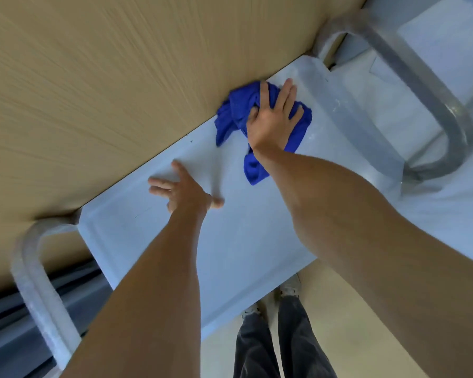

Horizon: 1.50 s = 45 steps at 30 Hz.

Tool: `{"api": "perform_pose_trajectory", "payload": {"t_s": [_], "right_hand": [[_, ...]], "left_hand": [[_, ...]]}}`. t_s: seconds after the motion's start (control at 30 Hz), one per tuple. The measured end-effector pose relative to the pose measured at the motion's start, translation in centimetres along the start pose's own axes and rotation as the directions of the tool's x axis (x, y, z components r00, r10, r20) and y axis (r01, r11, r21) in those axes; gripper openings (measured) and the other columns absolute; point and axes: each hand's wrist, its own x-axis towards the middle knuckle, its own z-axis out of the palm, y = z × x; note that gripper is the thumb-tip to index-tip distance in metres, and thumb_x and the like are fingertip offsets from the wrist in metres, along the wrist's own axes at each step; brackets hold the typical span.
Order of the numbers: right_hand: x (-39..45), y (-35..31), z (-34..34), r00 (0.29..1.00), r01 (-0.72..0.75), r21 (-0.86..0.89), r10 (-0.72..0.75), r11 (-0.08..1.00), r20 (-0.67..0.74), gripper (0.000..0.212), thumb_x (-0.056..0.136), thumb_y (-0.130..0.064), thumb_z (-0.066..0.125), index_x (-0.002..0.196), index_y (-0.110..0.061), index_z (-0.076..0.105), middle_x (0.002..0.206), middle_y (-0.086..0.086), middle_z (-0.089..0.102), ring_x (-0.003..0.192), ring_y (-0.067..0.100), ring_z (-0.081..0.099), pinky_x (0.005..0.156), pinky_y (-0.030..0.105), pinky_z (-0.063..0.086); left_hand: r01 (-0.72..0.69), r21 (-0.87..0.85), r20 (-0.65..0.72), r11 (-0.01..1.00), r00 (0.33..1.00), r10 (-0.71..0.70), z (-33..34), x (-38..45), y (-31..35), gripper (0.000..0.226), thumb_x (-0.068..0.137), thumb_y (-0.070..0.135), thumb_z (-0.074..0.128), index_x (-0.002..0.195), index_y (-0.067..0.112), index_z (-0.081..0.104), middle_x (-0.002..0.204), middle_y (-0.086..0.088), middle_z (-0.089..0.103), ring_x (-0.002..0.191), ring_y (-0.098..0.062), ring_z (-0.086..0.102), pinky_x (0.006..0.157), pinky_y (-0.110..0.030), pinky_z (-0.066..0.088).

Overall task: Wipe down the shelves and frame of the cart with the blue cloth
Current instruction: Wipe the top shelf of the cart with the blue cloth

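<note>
1. Your right hand (271, 115) presses flat, fingers spread, on the bunched blue cloth (236, 115) near the top shelf's (243, 241) far edge.
2. Your left hand (185, 190) rests spread on the shelf.
3. Judged remaining: lower shelves and the frame (432, 91).

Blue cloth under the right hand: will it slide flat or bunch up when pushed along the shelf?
Likely bunches: the blue cloth already lies crumpled, a loose tail trailing by the wrist. The right hand pressing flat probably drags it along the smooth top shelf.

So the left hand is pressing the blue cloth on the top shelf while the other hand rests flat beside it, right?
Not quite: the head view shows the right hand pressing the blue cloth on the top shelf. The left hand is the one resting flat beside it.
</note>
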Motion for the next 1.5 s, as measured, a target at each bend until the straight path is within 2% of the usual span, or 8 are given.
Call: {"api": "perform_pose_trajectory", "payload": {"t_s": [0.17,0.37,0.47,0.6,0.8,0.93,1.1,1.5], "right_hand": [[-1.6,0.7,-0.3,0.998,0.054,-0.047,-0.053,0.997,0.02,0.053,0.098,-0.035,0.031,0.151,-0.027,0.034,0.161,0.015,0.022,0.15,0.03,0.015,0.117,0.055,0.016],[-21.5,8.6,-2.8,0.991,0.103,-0.045,-0.099,0.994,0.09,0.054,0.099,-0.037,0.039,0.151,-0.023,0.037,0.158,0.016,0.028,0.148,0.031,0.022,0.115,0.055,0.02],[-25.8,10.9,-3.9,0.973,0.164,-0.072,-0.149,0.984,0.174,0.054,0.099,-0.038,0.037,0.151,-0.025,0.036,0.158,0.017,0.028,0.148,0.031,0.023,0.113,0.057,0.024],[-19.5,10.5,-3.5,0.971,0.175,-0.09,-0.157,0.98,0.181,0.052,0.1,-0.039,0.032,0.151,-0.031,0.033,0.16,0.016,0.024,0.149,0.03,0.018,0.112,0.058,0.024],[1.1,5.9,-3.0,0.977,0.209,-0.09,-0.204,0.974,0.066,0.05,0.104,-0.033,0.032,0.153,-0.029,0.025,0.163,0.018,0.007,0.151,0.033,0.007,0.116,0.06,0.016],[8.2,4.3,-2.9,0.945,0.318,-0.131,-0.326,0.939,-0.04,0.061,0.082,-0.005,0.053,0.136,-0.028,0.042,0.15,0.019,0.035,0.138,0.035,0.034,0.11,0.055,0.03],[7.1,5.0,-2.2,0.973,0.198,-0.097,-0.208,0.975,-0.101,0.045,0.089,-0.026,0.043,0.133,-0.03,0.052,0.133,0.009,0.055,0.124,0.031,0.049,0.108,0.06,0.031],[-14.9,10.2,-3.2,0.994,0.104,-0.131,-0.108,0.986,-0.023,0.057,0.098,-0.047,0.041,0.15,-0.023,0.038,0.149,0.014,0.042,0.138,0.033,0.036,0.112,0.057,0.025]], "left_hand": [[-0.005,0.059,0.0,0.998,1.0,0.005,-0.4,-0.4,0.3,0.143,0.062,0.044,0.089,0.151,0.023,-0.022,0.147,-0.039,-0.027,0.143,-0.052,-0.013,0.108,-0.05,0.034],[-0.017,0.045,0.024,0.999,1.0,0.016,-1.3,-2.1,0.2,0.141,0.065,0.041,0.088,0.152,0.022,-0.021,0.148,-0.039,-0.027,0.142,-0.052,-0.015,0.109,-0.057,0.028],[-0.03,0.026,-0.007,0.999,1.0,0.03,-1.2,-1.9,0.1,0.126,0.076,0.029,0.082,0.152,0.022,-0.019,0.147,-0.04,-0.027,0.141,-0.055,-0.014,0.105,-0.054,0.037],[-0.015,0.007,-0.015,1.0,1.0,0.016,-1.1,-1.5,0.2,0.13,0.073,0.029,0.084,0.151,0.025,-0.019,0.147,-0.037,-0.03,0.141,-0.052,-0.018,0.103,-0.052,0.039],[0.009,0.013,-0.01,1.0,1.0,-0.009,-0.3,-0.5,0.4,0.145,0.061,0.042,0.09,0.149,0.025,-0.024,0.147,-0.037,-0.031,0.142,-0.05,-0.018,0.107,-0.052,0.035],[0.005,0.001,-0.002,1.0,1.0,-0.005,0.0,0.3,0.4,0.144,0.062,0.035,0.091,0.149,0.025,-0.024,0.145,-0.037,-0.033,0.141,-0.05,-0.02,0.106,-0.05,0.037],[0.005,0.031,0.015,1.0,1.0,-0.005,-0.1,0.1,0.6,0.144,0.063,0.039,0.09,0.15,0.023,-0.025,0.146,-0.038,-0.032,0.141,-0.051,-0.018,0.107,-0.052,0.035],[0.011,0.129,0.038,0.992,0.999,-0.016,-1.5,-1.4,1.4,0.144,0.065,0.047,0.086,0.15,0.015,-0.026,0.145,-0.046,-0.021,0.141,-0.057,-0.007,0.104,-0.055,0.036]]}}
